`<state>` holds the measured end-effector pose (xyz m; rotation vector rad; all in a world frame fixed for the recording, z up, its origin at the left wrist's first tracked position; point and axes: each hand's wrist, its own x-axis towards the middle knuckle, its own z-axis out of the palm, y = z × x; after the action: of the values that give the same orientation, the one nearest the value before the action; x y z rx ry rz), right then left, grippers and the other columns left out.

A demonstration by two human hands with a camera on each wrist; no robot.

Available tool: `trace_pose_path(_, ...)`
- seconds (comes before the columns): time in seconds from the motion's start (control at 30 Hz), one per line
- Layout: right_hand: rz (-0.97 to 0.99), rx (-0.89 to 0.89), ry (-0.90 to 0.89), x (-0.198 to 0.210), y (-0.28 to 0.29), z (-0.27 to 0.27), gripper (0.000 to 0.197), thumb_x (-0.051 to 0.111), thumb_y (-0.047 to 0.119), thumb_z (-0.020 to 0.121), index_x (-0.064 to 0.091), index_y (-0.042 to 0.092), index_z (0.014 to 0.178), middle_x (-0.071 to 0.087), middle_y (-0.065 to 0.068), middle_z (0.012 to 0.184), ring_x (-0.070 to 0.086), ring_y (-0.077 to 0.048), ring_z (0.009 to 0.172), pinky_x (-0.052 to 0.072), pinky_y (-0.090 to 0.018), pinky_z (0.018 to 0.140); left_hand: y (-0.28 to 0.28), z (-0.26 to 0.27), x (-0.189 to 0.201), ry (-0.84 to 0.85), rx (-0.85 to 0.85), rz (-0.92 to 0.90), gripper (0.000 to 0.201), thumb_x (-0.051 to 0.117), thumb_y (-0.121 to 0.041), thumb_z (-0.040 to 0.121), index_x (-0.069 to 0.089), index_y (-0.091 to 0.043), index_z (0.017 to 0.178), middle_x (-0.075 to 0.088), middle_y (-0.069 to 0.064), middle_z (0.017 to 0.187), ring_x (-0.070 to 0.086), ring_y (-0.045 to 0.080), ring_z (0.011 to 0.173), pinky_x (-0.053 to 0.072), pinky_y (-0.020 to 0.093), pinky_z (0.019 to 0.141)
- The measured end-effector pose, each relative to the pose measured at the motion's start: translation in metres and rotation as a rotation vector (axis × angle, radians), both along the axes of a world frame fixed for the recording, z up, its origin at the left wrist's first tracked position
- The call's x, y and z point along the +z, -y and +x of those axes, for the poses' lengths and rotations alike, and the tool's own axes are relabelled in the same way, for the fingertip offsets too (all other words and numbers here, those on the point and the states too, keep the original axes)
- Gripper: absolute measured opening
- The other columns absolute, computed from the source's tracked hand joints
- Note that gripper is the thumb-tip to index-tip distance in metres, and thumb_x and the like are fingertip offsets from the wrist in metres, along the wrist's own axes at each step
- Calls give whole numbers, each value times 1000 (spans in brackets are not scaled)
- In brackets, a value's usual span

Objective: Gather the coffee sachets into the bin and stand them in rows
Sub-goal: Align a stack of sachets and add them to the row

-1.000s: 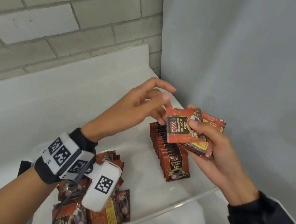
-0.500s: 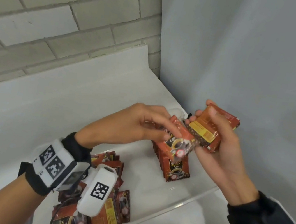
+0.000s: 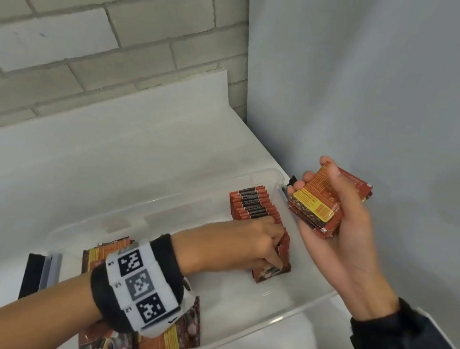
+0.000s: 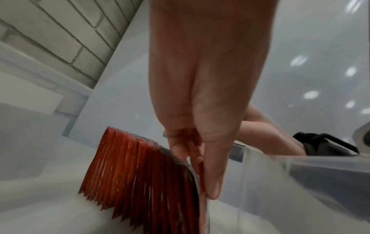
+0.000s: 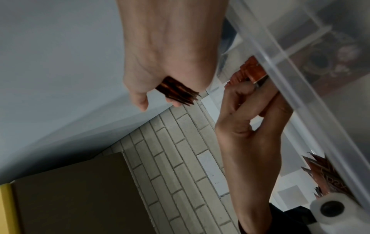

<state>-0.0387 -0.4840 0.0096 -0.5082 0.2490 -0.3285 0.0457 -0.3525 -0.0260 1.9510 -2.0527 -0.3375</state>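
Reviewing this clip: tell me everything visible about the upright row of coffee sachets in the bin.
The row of sachets is a tight pack of thin, red-brown foil-looking packets with dark bands on their top edges, standing on edge on the floor of the clear plastic bin, near its right wall. It runs from the far end toward the camera. The left hand rests at its near end, fingers pinching the front sachet against the pack. The left wrist view shows jagged crimped bottom edges on the floor.

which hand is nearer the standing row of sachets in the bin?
Left. The left hand is on the near end of the standing row, fingers pinching the front sachet. The right hand is raised to the row's right, holding a bundle of sachets, not touching the row.
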Motion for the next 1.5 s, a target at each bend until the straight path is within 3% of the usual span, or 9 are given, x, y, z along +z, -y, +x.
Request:
trace_pose_path(0.23,3,9,-14,0,-1,1,25,64,23,79,58,17,103,60,-5,81,61,-15,71,56,-26,80,0,6,1,206,21,-94,25,73,-5,80,76,-16,102,45,2,78,39,20,80,41,34,62)
trace_pose_path(0.5,-17,15,-16,1,-1,1,21,63,25,80,59,17,99,59,-4,81,61,-15,70,55,-26,78,1,5,-5,272,62,-32,29,72,-17,83,72,-23,112,48,6,92,33,21,90,43,38,68)
trace_pose_path(0.73,49,36,29,0,1,-1,33,58,26,83,56,11,113,60,-9,86,59,-19,77,54,-29,82,-2,4,-5,202,79,42,28,62,-35,91,69,-25,116,46,7,101,30,19,96,36,35,76)
trace_pose_path(0.87,-17,61,-10,-2,1,-3,37,55,14,79,59,9,115,67,-9,87,64,-21,82,52,-33,91,-3,5,-5,136,83,69,29,56,-35,92,69,-28,116,47,11,106,38,27,103,41,44,82)
trace_pose_path(1.03,-79,98,-28,1,1,-2,41,51,12,78,60,9,118,71,-10,94,71,-25,92,55,-32,86,-2,10,-6,81,85,83,35,47,-41,91,68,-31,118,50,16,116,40,39,116,39,51,93)
trace_pose_path(1.13,-96,111,-19,0,0,-1,43,53,13,82,56,6,124,71,-13,99,72,-25,93,59,-31,80,-4,17,6,14,111,-4,33,48,-35,92,71,-24,111,54,16,109,44,37,108,38,46,95)
trace_pose_path(1.27,-142,125,-66,-3,-1,0,43,57,18,82,57,3,123,71,-17,105,71,-24,91,58,-29,77,-11,33,33,-97,279,-150,24,49,-18,91,69,-7,97,49,3,99,40,12,92,39,30,85)
trace_pose_path(1.37,-185,147,-95,-5,0,1,37,59,19,83,62,5,117,72,-14,105,71,-24,93,58,-30,78,-14,38,54,-226,449,-191,28,44,-17,95,63,-12,115,53,-1,99,52,5,89,46,20,79)
trace_pose_path(1.5,-236,193,-96,-8,0,1,47,57,17,90,52,4,134,64,-19,124,64,-33,112,54,-38,93,-14,27,72,-522,523,-271,33,42,-27,100,58,-15,126,65,-5,102,62,5,92,50,20,79)
